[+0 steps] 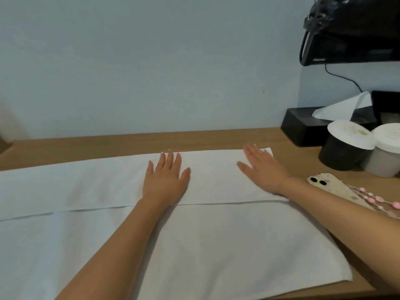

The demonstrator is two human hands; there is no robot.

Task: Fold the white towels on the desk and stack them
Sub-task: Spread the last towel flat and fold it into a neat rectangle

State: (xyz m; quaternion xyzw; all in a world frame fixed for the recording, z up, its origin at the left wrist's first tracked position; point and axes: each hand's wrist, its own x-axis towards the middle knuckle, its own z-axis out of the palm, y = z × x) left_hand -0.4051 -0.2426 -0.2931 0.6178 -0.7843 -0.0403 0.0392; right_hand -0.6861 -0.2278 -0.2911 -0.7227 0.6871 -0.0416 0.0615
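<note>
White towel (194, 234) spread on the table (216, 139), its far strip folded over beneath the flat, spread left hand (165, 180) and right hand (263, 168); smoothing step, likely calling for a second fold next.

Flat hands (165, 180) on white towel (216, 245)

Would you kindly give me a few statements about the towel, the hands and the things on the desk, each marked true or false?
1. Both hands, left hand and right hand, lie flat on the white towel. True.
2. The phone lies on top of the towel. False: it lies on the desk, right of the towel.
3. A folded flap covers the towel's far part. True.
4. The right hand pinches a towel corner. False: its fingers are straight, pressing flat.
5. The tissue box stands left of the towel. False: it stands at the far right.
</note>
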